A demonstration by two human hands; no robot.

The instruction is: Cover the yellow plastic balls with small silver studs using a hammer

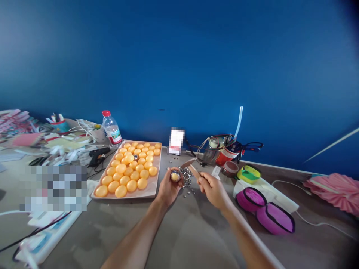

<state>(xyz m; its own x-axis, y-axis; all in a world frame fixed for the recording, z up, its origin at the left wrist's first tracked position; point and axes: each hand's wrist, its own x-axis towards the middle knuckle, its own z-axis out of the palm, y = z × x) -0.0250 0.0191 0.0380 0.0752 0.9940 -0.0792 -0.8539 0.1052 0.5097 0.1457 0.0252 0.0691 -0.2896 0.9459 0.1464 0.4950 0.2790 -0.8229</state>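
My left hand (169,188) is closed around a ball (175,176) that shows a pale yellow patch ringed by shiny silver. In my right hand (211,188) is a wooden-handled tool (194,172); a flat, pointed blade (187,163) shows at its far end, close above the ball. A heap of small silver pieces (186,178) lies on the table between my hands, with a few scattered around it. Left of my left hand, a shallow white tray (153,191) holds many orange balls (120,191) and one silver-covered ball (136,157).
A red-capped bottle (112,130) stands behind the tray, near a black glue gun (98,157). To the right are a red jar (224,155), a yellow-green tape measure (249,174), magenta fabric pieces (276,218) and pink pleated cloth (336,190). A power strip (53,239) lies front left.
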